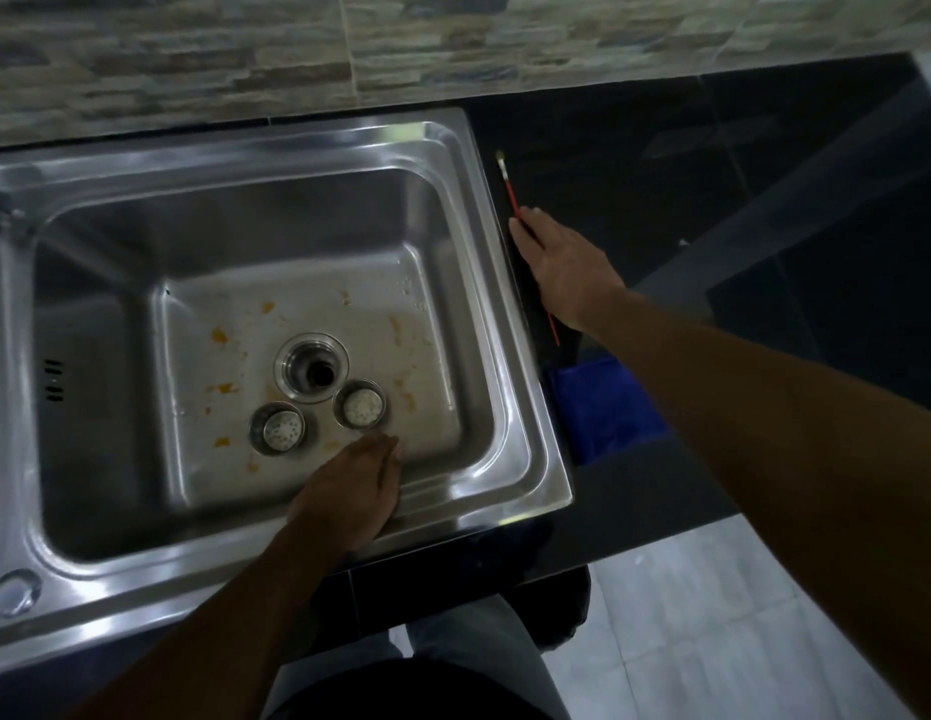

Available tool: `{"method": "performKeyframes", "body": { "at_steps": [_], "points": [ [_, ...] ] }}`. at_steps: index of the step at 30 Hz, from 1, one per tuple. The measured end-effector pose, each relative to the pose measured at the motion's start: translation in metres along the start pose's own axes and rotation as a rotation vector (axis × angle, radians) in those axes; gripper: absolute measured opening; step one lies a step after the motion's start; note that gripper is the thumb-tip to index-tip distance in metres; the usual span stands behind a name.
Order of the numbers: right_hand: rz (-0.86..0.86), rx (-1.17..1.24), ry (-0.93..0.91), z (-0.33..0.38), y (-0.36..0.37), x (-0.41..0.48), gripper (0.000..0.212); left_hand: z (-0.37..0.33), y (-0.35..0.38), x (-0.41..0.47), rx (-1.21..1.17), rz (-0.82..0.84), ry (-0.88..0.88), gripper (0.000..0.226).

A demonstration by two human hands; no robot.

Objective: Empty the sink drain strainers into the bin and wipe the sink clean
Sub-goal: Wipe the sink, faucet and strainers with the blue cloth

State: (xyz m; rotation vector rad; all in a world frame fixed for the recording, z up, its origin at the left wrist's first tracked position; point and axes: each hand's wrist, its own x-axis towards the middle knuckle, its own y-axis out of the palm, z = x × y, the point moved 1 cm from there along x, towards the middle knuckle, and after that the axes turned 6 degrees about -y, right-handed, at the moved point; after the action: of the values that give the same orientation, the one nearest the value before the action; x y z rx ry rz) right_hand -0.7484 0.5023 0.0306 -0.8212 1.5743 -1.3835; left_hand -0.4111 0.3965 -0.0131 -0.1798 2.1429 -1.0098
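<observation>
Reaching left hand point(349, 491) into sink point(505, 283), fingers straight, holding nothing, just short of right strainer point(359, 403); left strainer point(276, 427) beside it, both by open drain point(318, 371). Right hand point(567, 262) flat on red brush point(510, 184), not gripping. Risk: a tilted strainer spills scraps before blue bin point(603, 407)

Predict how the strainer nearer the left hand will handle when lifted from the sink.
Probably stiff and light: the strainer looks like a small thin metal cup. Likely slippery, since the sink floor around it is stained and seems spotted with droplets. It stands upright, so it should slide rather than roll if nudged.
</observation>
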Motion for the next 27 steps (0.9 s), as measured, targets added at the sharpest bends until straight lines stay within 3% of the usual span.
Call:
{"method": "performKeyframes", "body": {
  "at_steps": [6,12,16,22,27],
  "points": [
    [-0.008,0.09,0.064,-0.001,-0.005,-0.007,0.093,-0.01,-0.003,-0.007,0.035,-0.063,0.055,0.046],
    [-0.244,0.333,0.197,0.001,-0.015,-0.068,0.071,-0.036,0.0,-0.018,0.077,-0.108,0.165,0.05],
    [-0.307,0.38,0.247,-0.008,-0.009,-0.136,0.062,-0.078,-0.003,-0.009,0.061,-0.13,0.334,0.053],
    [-0.049,0.405,0.078,-0.021,0.017,-0.216,0.109,-0.155,-0.003,0.005,0.131,-0.165,0.617,0.067],
    [0.039,0.253,0.057,-0.027,0.039,-0.229,0.11,-0.186,0.013,0.019,0.439,-0.16,0.641,0.1]
  ]
}}
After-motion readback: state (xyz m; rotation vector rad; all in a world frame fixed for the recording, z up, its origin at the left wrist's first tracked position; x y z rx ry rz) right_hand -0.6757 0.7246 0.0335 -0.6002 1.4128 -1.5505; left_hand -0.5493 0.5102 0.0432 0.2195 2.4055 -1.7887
